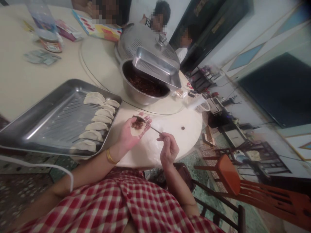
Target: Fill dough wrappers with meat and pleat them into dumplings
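Left of frame, pale crescent dumplings [97, 126] lie folded in a silver metal tray [55, 119]; at centre, the left hand [128, 137] cups a round white wrapper [136, 132] — brown filling [138, 124] on, unfolded — the right hand [169, 149] pinching a silver spoon [155, 128].

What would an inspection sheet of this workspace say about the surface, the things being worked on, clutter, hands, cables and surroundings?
Surface: pale round table; small dark speck on its right part.
Job's things: dumplings rowed along the right side of a metal tray; metal bowl of dark mixture, partly hidden by a smaller tray.
Clutter: jar, bottle and coloured booklet toward the far left.
Left hand: holds a wrapper bearing filling.
Right hand: grips a spoon, its end at the filling.
Cables: white cord, lower left; where it leads cannot be told.
Surroundings: orange chair to the right; other people beyond the table.
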`<move>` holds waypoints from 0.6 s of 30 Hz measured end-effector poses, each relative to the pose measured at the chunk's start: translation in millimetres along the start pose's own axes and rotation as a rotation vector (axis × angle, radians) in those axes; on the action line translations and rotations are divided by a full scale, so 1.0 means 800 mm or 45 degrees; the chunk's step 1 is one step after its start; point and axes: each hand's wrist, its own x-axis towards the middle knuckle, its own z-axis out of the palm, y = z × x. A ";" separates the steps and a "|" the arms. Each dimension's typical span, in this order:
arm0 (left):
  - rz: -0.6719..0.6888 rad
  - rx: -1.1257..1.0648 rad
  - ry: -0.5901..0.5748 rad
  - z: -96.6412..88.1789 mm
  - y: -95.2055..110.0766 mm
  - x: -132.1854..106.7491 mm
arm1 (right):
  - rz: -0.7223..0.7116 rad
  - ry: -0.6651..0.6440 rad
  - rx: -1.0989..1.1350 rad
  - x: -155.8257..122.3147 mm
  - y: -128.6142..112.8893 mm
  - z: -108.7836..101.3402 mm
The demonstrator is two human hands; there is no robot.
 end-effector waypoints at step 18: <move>0.012 -0.103 0.057 0.006 0.001 -0.004 | -0.132 0.124 0.024 0.011 -0.001 -0.027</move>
